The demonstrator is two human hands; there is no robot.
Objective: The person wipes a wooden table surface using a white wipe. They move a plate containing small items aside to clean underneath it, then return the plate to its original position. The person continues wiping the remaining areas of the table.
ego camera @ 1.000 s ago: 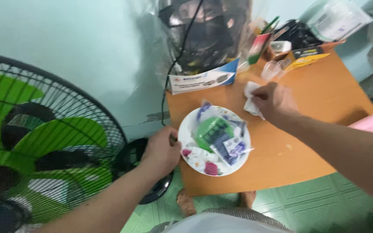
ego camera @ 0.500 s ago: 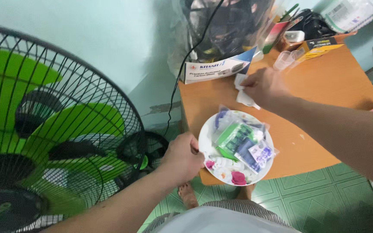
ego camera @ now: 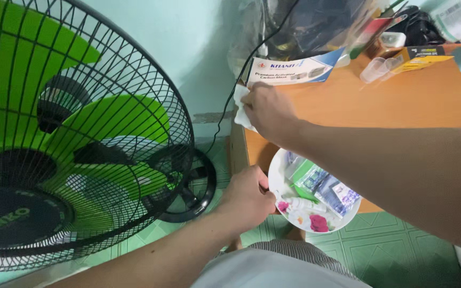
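Orange bench (ego camera: 401, 101) by a green fan (ego camera: 70, 138): right hand (ego camera: 265, 109) grips a white cloth (ego camera: 239, 109) at the bench's 9 o'clock edge, wiping apparently underway, while left hand (ego camera: 246, 197) pinches the plate (ego camera: 274, 176) of packets at 6 o'clock.

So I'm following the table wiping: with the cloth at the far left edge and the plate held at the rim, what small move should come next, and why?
Probably sweep the white cloth back along the table toward the near edge. The right hand presses it at the left corner, and the left hand holds the plate half off the table, baring that spot.
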